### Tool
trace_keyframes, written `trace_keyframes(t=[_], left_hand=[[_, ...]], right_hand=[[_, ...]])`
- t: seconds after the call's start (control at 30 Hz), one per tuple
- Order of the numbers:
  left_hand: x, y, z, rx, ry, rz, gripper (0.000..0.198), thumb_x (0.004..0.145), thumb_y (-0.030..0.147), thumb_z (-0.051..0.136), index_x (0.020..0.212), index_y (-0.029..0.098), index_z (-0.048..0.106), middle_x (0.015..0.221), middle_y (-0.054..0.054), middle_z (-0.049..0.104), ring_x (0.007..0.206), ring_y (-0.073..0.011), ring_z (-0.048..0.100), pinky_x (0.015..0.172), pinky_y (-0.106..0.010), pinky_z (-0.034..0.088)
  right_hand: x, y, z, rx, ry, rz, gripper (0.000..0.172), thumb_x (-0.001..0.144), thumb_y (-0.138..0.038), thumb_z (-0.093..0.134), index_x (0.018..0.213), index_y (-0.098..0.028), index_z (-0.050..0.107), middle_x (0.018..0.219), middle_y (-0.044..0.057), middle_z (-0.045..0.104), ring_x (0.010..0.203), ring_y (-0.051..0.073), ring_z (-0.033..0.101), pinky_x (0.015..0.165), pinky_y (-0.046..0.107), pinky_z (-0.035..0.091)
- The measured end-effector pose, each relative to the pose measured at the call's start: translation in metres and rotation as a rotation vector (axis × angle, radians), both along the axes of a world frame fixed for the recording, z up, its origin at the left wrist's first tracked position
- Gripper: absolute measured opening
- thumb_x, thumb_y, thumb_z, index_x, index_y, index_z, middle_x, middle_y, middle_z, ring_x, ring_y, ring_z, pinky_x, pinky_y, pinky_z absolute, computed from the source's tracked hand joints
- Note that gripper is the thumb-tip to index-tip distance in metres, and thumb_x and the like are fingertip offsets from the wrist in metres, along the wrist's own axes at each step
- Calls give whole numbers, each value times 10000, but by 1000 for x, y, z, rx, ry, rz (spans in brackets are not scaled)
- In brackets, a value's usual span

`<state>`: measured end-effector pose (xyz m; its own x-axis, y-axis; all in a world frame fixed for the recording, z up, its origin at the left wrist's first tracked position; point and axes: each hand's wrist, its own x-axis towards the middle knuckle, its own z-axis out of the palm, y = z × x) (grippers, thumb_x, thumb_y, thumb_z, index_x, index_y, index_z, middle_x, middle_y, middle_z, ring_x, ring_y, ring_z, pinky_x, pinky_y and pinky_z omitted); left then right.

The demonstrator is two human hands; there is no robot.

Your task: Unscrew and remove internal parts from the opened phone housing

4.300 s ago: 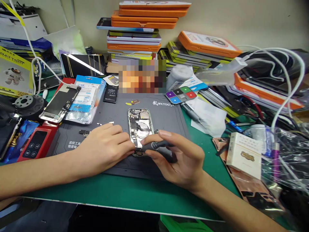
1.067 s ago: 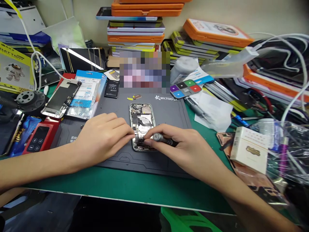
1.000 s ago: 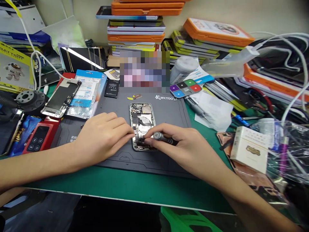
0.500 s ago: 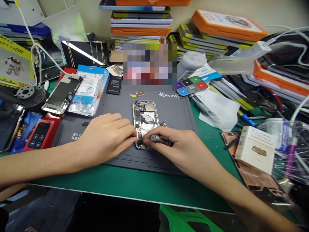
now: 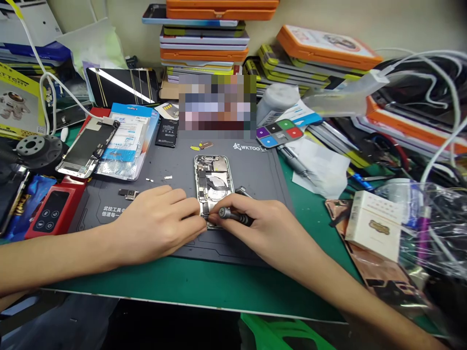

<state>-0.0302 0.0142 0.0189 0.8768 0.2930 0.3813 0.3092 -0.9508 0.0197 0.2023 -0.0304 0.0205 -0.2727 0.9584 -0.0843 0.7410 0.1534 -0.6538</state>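
An opened phone [image 5: 215, 170] lies on the dark grey mat, its inner boards and flex cables exposed. My left hand [image 5: 160, 221] is closed, its fingertips pinched together at the lower left edge of the phone; what they hold, if anything, is hidden. Across from it, my right hand [image 5: 260, 223] has a dark screwdriver [image 5: 235, 216] tucked under its fingers, with the round end facing left. Thumb and fingertips of that hand come together inside the phone's lower end. Left of the phone are a small camera-like part [image 5: 128, 194] and tiny metal pieces [image 5: 168, 177].
A black battery [image 5: 167, 132] lies on the mat [image 5: 248, 170] behind. To the left are a detached screen [image 5: 85, 148], blue packets and a red device [image 5: 56, 206]. At the right stand a white box [image 5: 375, 225], paper and plastic wrap. Stacked cases [image 5: 204, 39] line the wall.
The view has shifted, so the scene sits further left and slightly lower. My left hand has moved toward me a little, uncovering tiny pieces on the mat. Both hands stay at the phone's lower end.
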Motion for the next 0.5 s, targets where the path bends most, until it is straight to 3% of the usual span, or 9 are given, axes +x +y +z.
trace_keyframes(t=[0.17, 0.33, 0.5], left_hand=[[0, 1, 1, 7, 1, 10, 203, 1045, 244, 576, 939, 190, 741, 851, -8, 713, 732, -168, 574, 631, -336, 400], [-2, 1, -1, 23, 4, 9, 181, 1036, 216, 576, 954, 190, 734, 859, -6, 713, 725, -172, 564, 626, -342, 389], [-2, 0, -2, 32, 27, 3, 213, 1049, 162, 522, 977, 188, 720, 858, -4, 704, 752, -171, 576, 635, -341, 388]], right_hand=[[2, 0, -1, 32, 67, -22, 181, 958, -161, 592, 1040, -281, 699, 960, -56, 820, 828, 157, 778, 730, 259, 547], [11, 3, -6, 323, -61, 137, 283, 943, -91, 558, 1151, -236, 684, 1091, 4, 825, 906, 179, 800, 766, 278, 576], [16, 2, -10, 506, -187, 327, 268, 955, -66, 514, 1105, -201, 690, 938, 5, 820, 741, 152, 774, 589, 262, 497]])
